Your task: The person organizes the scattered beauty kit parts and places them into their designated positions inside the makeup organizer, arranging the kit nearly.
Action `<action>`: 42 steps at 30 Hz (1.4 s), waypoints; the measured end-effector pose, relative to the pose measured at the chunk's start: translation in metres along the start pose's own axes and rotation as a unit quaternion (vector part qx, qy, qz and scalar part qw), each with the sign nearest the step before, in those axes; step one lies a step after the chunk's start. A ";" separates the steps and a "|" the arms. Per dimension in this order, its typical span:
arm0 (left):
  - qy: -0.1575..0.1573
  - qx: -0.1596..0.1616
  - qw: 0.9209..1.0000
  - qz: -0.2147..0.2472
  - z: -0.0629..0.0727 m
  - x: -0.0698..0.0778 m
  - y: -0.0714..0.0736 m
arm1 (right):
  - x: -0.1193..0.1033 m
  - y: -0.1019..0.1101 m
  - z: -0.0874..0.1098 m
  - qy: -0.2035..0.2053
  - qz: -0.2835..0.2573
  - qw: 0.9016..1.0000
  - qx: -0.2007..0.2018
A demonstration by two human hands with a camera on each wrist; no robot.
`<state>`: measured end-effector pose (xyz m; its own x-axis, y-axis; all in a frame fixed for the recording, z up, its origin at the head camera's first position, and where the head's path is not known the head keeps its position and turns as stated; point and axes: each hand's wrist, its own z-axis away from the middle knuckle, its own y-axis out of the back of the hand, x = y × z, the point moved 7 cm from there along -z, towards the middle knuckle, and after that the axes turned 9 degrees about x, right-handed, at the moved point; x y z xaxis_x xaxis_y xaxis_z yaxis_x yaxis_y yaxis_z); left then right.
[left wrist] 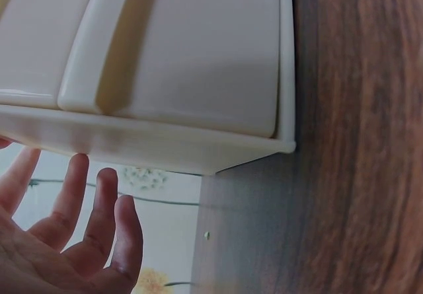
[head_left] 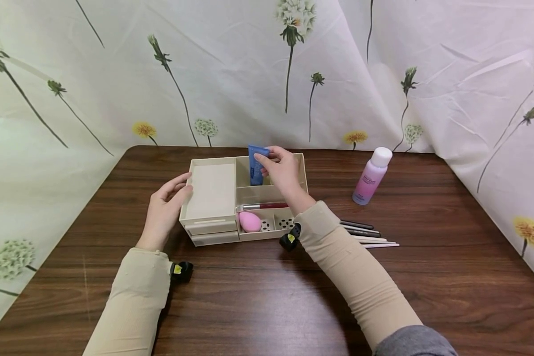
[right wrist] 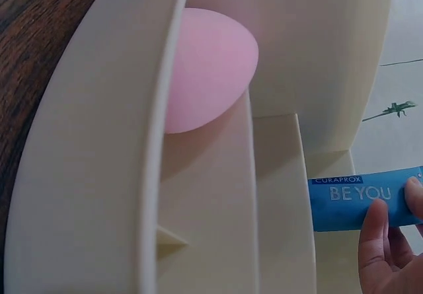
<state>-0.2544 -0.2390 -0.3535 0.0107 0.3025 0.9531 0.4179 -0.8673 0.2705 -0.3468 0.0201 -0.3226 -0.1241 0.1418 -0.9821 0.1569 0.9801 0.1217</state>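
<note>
My right hand (head_left: 285, 170) pinches a blue toothpaste tube (head_left: 256, 168) near its flat top end. The tube stands upright in a back compartment of a cream desktop organizer (head_left: 213, 190). In the right wrist view the label on the toothpaste tube (right wrist: 350, 200) reads "CURAPROX BE YOU", and its lower end is hidden behind a divider. My left hand (head_left: 164, 205) rests its fingertips against the organizer's left side, fingers spread in the left wrist view. A pink makeup sponge (head_left: 250, 222) sits in a front compartment. Behind it lies a makeup brush (head_left: 262, 205) with a dark red handle.
Right of the organizer stands a pink and lilac bottle (head_left: 370, 180) with a white cap. Several slim brushes or sticks (head_left: 369, 234) lie on the wooden table (head_left: 267, 296), partly behind my right forearm. A flowered cloth (head_left: 240, 74) hangs along the table's back edge.
</note>
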 end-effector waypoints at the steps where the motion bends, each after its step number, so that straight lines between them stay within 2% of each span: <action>1: 0.001 -0.001 1.000 -0.001 0.000 0.000 0.000 | 0.001 0.000 0.000 0.000 0.001 1.000 0.000; 22: 0.002 -0.005 1.000 0.002 0.000 0.000 -0.001 | 0.005 -0.002 0.002 -0.003 0.045 0.999 -0.012; 33: 0.003 -0.004 1.000 -0.004 0.001 0.000 0.001 | 0.006 0.001 0.006 -0.018 -0.013 0.999 -0.034; 37: 0.001 -0.002 1.000 -0.001 0.001 0.000 0.001 | 0.003 0.007 0.008 -0.004 -0.028 0.999 -0.034; 42: 0.000 -0.004 1.000 0.001 0.000 -0.001 0.001 | -0.004 0.018 0.010 0.026 -0.017 0.999 -0.028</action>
<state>-0.2541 -0.2397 -0.3539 0.0108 0.3014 0.9534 0.4105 -0.8708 0.2706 -0.3335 0.0353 -0.3175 -0.1786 0.1128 -0.9774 0.0957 0.9907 0.0969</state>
